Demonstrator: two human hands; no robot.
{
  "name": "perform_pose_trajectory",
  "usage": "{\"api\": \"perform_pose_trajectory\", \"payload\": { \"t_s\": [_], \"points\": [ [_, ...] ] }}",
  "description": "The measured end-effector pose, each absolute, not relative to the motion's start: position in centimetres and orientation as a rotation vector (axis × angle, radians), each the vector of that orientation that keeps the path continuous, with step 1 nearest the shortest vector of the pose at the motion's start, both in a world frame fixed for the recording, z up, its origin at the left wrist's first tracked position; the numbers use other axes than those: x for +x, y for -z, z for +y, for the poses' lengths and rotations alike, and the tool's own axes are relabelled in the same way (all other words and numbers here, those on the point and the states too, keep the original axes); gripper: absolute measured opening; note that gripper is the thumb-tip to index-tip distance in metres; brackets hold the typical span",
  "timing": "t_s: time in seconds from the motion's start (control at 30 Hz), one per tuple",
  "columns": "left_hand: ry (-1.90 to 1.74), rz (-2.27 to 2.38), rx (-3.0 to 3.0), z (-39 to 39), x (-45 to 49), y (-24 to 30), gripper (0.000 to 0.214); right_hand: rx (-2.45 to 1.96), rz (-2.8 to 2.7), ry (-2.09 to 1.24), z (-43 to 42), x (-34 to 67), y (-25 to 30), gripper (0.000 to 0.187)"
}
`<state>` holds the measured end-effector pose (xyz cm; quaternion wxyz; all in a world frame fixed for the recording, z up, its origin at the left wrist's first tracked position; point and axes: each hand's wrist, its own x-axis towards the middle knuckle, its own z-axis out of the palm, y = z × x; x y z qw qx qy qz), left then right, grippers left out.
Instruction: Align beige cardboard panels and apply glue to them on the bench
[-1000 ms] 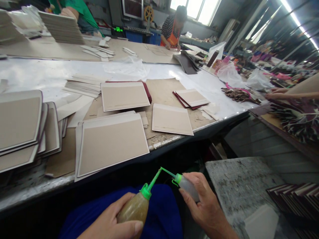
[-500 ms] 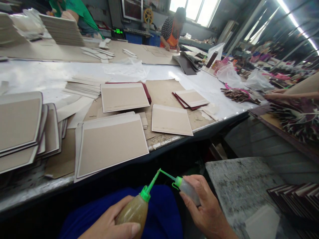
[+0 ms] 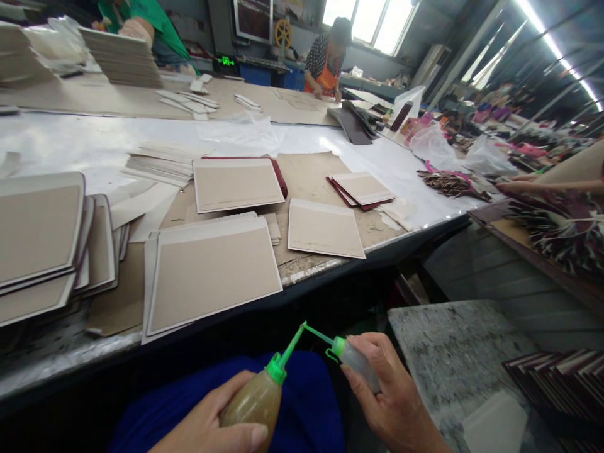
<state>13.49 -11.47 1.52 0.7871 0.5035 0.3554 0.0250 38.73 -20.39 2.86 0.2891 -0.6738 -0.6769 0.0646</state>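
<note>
My left hand (image 3: 221,418) is wrapped round a squeeze bottle (image 3: 255,399) of yellowish-brown liquid with a green cap and long green nozzle, tilted up to the right. In my right hand (image 3: 382,384) is a smaller whitish squeeze bottle (image 3: 358,362) with a green cap and a thin green nozzle pointing up-left. The two nozzle tips meet or nearly meet above my blue-clad lap (image 3: 311,402). On the table beyond the hands lie beige panels with pale borders: a large one (image 3: 214,277), a smaller one (image 3: 325,228), and a stack with dark red edges (image 3: 238,185).
More panels (image 3: 38,233) are piled at the left on the table (image 3: 321,267). To my right stands a stained grey board (image 3: 438,333), with a row of dark-edged pieces (image 3: 561,384). A person in an orange apron (image 3: 328,80) works across the table; another person's arm (image 3: 552,182) reaches in at right.
Both hands keep their bottles with the nozzle tips together. The view has shifted very slightly; nothing else has visibly moved.
</note>
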Motion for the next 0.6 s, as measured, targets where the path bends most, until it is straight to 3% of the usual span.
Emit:
{"api": "perform_pose_trajectory", "payload": {
  "t_s": [0.6],
  "points": [
    [-0.061,0.755,1.083,-11.29,13.24,-1.66,0.065,-1.776,-1.818,-0.200,-20.23,38.64,-2.85,0.031]
  ]
}}
